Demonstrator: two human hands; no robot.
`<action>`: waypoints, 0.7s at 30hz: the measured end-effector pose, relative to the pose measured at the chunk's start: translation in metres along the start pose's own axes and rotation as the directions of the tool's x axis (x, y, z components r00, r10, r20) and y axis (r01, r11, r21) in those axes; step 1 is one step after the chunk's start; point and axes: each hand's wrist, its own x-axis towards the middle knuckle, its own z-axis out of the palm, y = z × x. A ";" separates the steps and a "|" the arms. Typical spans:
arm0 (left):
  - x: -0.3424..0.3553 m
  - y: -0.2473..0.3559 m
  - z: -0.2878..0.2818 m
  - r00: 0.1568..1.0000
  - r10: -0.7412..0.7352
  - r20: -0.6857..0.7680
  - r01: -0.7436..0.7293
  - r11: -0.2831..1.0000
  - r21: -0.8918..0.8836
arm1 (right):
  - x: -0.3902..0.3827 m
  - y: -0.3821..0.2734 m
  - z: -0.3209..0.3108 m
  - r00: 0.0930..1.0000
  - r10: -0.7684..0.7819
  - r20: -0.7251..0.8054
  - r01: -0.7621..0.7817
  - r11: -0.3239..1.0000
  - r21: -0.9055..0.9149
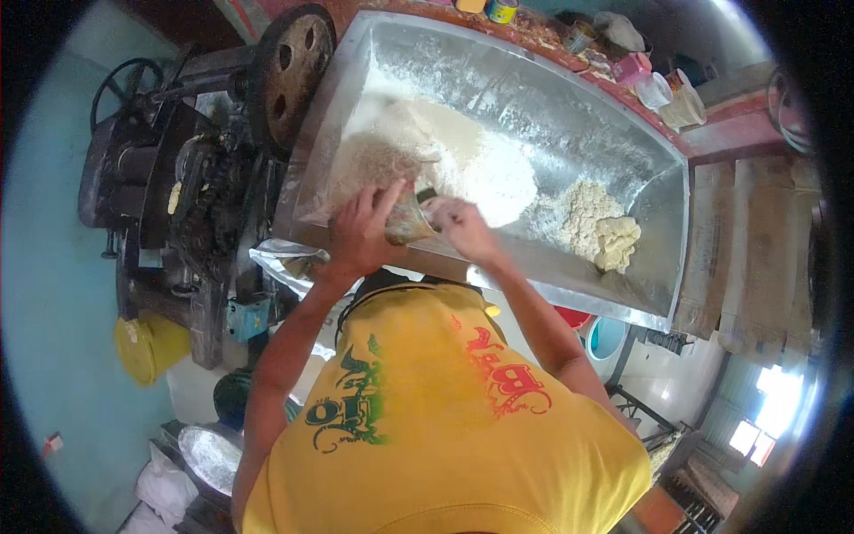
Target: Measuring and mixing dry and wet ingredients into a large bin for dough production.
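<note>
While the left hand point(358, 233) is gripping a worn, tapered container point(407, 222) above the near left part of the metal trough point(569, 107), the blurred right hand point(470, 233) is curling at its right side, probably scraping or emptying it; whether it is holding anything, I cannot tell. White powder point(507, 182) is lying beyond. The next move is likely calling for a steady left grip. Both forearms point(538, 311) are angling forward and inward.

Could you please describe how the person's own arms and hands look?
The left hand and right hand are ungloved, and both forearms are bare, with no wristwear visible. The yellow shirt carries green and red lettering.
</note>
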 end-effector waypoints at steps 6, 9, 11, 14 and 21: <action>0.008 0.003 0.025 0.992 -0.113 -0.057 0.112 0.994 -0.015 | 0.005 0.018 -0.054 0.981 0.036 -0.192 0.041 0.924 0.381; 0.009 0.020 0.033 0.995 -0.095 0.011 0.094 0.994 0.051 | -0.002 0.028 -0.053 0.964 -0.058 -0.260 0.123 0.962 0.244; 0.009 0.032 0.041 0.995 -0.064 0.073 0.058 0.995 0.081 | -0.004 0.023 -0.040 0.995 -0.034 0.090 0.026 0.996 0.086; 0.012 0.036 0.049 0.989 -0.141 0.038 0.140 0.990 0.023 | 0.007 0.025 -0.054 0.997 0.070 -0.026 -0.058 0.947 0.317; 0.013 0.042 0.044 0.992 -0.127 0.025 0.126 0.991 0.040 | 0.004 0.019 -0.039 0.991 -0.038 0.126 0.031 0.998 0.057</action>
